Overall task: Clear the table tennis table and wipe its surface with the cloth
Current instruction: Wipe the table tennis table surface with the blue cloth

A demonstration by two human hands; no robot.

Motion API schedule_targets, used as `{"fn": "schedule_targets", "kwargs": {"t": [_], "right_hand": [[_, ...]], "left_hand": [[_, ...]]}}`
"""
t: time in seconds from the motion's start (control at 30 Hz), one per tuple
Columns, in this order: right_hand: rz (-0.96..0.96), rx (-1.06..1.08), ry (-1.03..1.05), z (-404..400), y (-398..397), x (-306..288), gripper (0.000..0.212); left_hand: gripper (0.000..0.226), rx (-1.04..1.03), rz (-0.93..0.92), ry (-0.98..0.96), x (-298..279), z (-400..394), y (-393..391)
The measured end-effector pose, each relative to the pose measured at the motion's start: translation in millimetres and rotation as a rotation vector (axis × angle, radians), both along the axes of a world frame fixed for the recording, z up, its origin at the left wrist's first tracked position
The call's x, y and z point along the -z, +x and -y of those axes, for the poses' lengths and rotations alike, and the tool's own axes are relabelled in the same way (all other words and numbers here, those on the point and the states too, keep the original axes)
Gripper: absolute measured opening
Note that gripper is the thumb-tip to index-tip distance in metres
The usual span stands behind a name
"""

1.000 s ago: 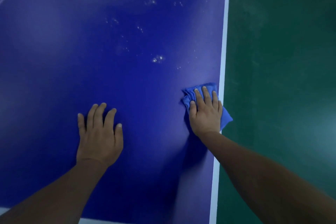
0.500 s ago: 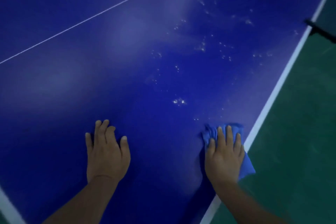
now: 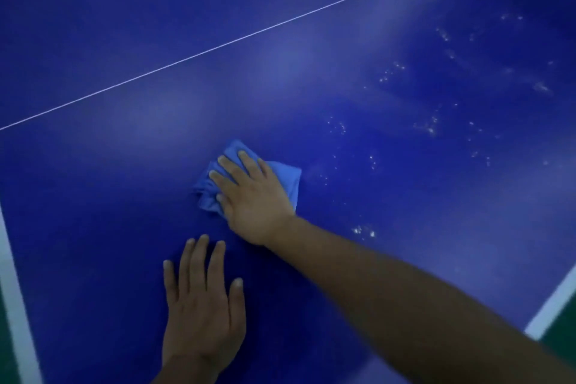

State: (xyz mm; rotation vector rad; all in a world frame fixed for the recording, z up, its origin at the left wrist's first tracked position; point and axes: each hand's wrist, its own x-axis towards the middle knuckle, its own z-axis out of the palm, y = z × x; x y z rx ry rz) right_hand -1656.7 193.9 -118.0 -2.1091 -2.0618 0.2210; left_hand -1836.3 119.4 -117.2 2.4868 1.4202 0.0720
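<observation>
The blue table tennis table (image 3: 124, 196) fills the view. A crumpled light-blue cloth (image 3: 283, 178) lies on it near the middle. My right hand (image 3: 252, 199) presses flat on the cloth with straight fingers, its arm reaching in from the lower right. My left hand (image 3: 202, 305) rests flat on the bare table just below, fingers spread and straight. White specks and water droplets (image 3: 430, 128) are scattered over the table to the right of the cloth.
A thin white centre line (image 3: 218, 44) runs diagonally across the table. White edge bands mark the left edge (image 3: 15, 305) and the right edge (image 3: 551, 309), with green floor (image 3: 561, 343) beyond them.
My right hand has slid the cloth leftward from the table's right edge toward the middle, above my left hand. The left hand stays flat on the table. The view has shifted.
</observation>
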Motion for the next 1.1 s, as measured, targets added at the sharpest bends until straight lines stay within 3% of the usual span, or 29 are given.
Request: {"fn": "schedule_targets", "kwargs": {"t": [0.1,0.2,0.3,0.37,0.47,0.53,0.6,0.67,0.73,0.77,0.87,1.03,1.1], "right_hand": [[0.175,-0.015,0.014,-25.8,88.6,-1.5,0.050],[0.253,0.344,-0.082,-46.8,211.5,-5.4,0.072],[0.119,0.679,-0.070,-49.1,247.6,-13.9,0.058],[0.155,0.626,-0.051,-51.0,203.2,-13.3,0.056],[0.154,0.090,0.006,-40.4,111.7,0.5,0.061],[0.147,-0.149,-0.056,-33.3,101.9,0.4,0.058],[0.207,-0.048,-0.036,-42.6,148.3,-3.7,0.063],[0.263,0.232,-0.062,-53.8,212.0,-9.2,0.067],[0.204,0.440,-0.113,-54.3,256.0,-12.6,0.059],[0.190,0.447,-0.112,-53.2,259.6,-12.2,0.058],[0.205,0.214,-0.071,-36.4,222.1,-10.5,0.068],[0.258,-0.691,-0.013,108.1,160.5,-12.4,0.048],[0.220,-0.909,-0.056,132.2,174.6,-18.6,0.047]], "left_hand": [[0.057,0.050,-0.061,0.012,1.2,-3.5,-1.5],[0.061,0.064,-0.095,-0.002,0.8,-3.1,-1.5],[0.060,0.065,-0.102,-0.009,0.5,-3.9,-0.9],[0.061,0.072,-0.117,-0.013,0.1,-3.4,-2.3],[0.061,0.067,-0.114,-0.014,-1.1,-3.0,-1.8],[0.059,0.065,-0.114,-0.010,-1.5,-2.6,0.4],[0.060,0.066,-0.106,-0.008,-1.8,-2.1,1.7],[0.061,0.068,-0.106,0.005,-1.0,-1.5,1.1],[0.062,0.073,-0.100,0.009,-0.6,-1.8,1.2],[0.062,0.075,-0.097,0.013,-0.5,-1.5,1.0],[0.058,0.067,-0.079,0.016,-1.4,-2.3,1.7],[0.058,0.062,-0.056,0.024,-1.1,-0.9,2.2],[0.059,0.064,-0.054,0.023,-1.0,-0.7,2.6]]}}
